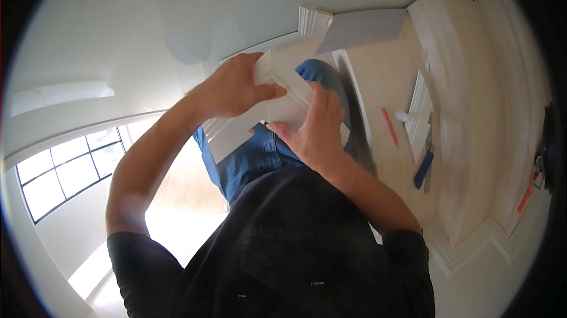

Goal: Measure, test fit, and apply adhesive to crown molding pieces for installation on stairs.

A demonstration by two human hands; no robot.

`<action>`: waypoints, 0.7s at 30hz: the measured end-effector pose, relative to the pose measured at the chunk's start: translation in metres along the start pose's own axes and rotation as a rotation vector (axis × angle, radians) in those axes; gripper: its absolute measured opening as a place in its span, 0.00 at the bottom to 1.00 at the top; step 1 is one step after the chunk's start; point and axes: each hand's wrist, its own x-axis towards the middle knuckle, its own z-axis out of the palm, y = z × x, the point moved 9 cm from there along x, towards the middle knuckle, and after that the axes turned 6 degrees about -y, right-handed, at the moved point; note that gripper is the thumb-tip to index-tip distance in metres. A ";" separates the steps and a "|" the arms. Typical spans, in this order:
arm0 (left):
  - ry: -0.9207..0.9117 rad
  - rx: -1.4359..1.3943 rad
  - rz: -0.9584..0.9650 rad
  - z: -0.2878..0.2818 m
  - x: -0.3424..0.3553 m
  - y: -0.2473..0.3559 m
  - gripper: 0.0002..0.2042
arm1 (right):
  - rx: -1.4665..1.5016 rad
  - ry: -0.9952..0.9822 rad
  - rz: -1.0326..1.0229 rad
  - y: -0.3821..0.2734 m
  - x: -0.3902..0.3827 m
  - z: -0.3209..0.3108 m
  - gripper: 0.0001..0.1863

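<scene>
Black shirt (266,241); left hand (231,89), right hand (322,124): each grip holding white moulding (286,109) (above jeans (248,164)).

A black short-sleeved shirt (283,241) is worn with blue, seamed denim jeans (255,155).

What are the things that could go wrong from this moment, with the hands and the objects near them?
1. The white trim is gripped over the jeans by the left hand and right hand, with no clamp in view; it might slip or twist.

2. The red stick and blue-handled tool lie loose on the person's right; a swing of that arm might knock them.
</scene>
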 end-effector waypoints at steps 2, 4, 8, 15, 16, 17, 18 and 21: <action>0.018 -0.002 0.025 0.000 -0.001 0.002 0.22 | 0.010 -0.014 0.012 0.001 0.000 0.000 0.55; 0.011 0.036 -0.013 -0.001 -0.002 0.002 0.23 | 0.019 -0.031 0.026 0.002 0.000 0.001 0.56; 0.007 0.009 -0.032 0.000 -0.006 0.004 0.23 | 0.006 -0.023 -0.009 0.000 -0.001 -0.001 0.56; 0.005 0.036 -0.022 0.000 -0.009 0.005 0.25 | -0.016 -0.017 -0.050 -0.002 -0.003 0.001 0.56; 0.010 0.031 -0.034 0.000 -0.009 0.003 0.25 | -0.016 -0.020 -0.051 -0.003 -0.003 0.002 0.56; 0.011 0.029 -0.036 0.000 -0.009 0.000 0.25 | -0.014 -0.022 -0.053 -0.004 -0.003 0.003 0.57; -0.007 0.024 -0.056 0.002 -0.009 -0.005 0.27 | -0.013 -0.023 -0.055 -0.004 -0.002 0.003 0.57; -0.026 0.018 -0.065 0.004 -0.007 -0.007 0.28 | -0.017 -0.032 -0.045 -0.003 -0.003 0.004 0.56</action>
